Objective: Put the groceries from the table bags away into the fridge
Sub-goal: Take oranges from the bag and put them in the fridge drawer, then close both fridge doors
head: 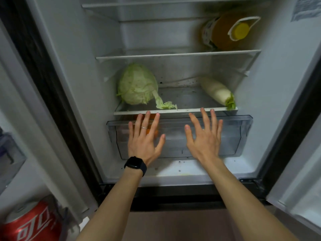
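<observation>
Both your hands are stretched out flat in front of the clear crisper drawer [241,131] at the bottom of the open fridge [69,66]. Your left hand [145,138] has its fingers straight and spread and holds nothing; a ring [144,127] is on one finger and a black watch [135,165] on the wrist. Your right hand [204,136] is spread the same way and is also empty. I cannot tell if the palms touch the drawer front. Something orange [152,117] shows inside the drawer behind the left fingers. On the shelf [184,111] just above lie a green cabbage [137,84] at the left and a white radish [216,92] at the right, well apart. One shelf higher, a bottle with a yellow cap [225,32] lies at the right. A red can [29,223] stands in the left door.
</observation>
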